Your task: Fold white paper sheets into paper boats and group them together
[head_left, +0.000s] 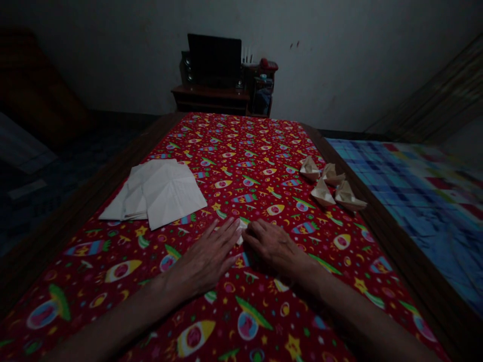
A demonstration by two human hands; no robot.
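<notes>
A small folded piece of white paper point(241, 232) lies on the red patterned cloth, mostly covered by my hands. My left hand point(211, 251) rests flat over its left part, fingers stretched out. From the right, my right hand point(271, 245) touches the paper with its fingers curled in; the fingertips are partly hidden. To the left, a stack of creased white paper sheets point(175, 193) is spread out. Several folded paper boats point(323, 193) stand grouped near the right edge of the cloth.
The red cloth point(249, 151) covers a long table with a dark wooden edge point(400, 266). At its far end stand a desk point(211, 98) with a black monitor point(214, 58) and a red telephone point(268, 64). A blue checked cover point(377, 171) lies lower, to the right.
</notes>
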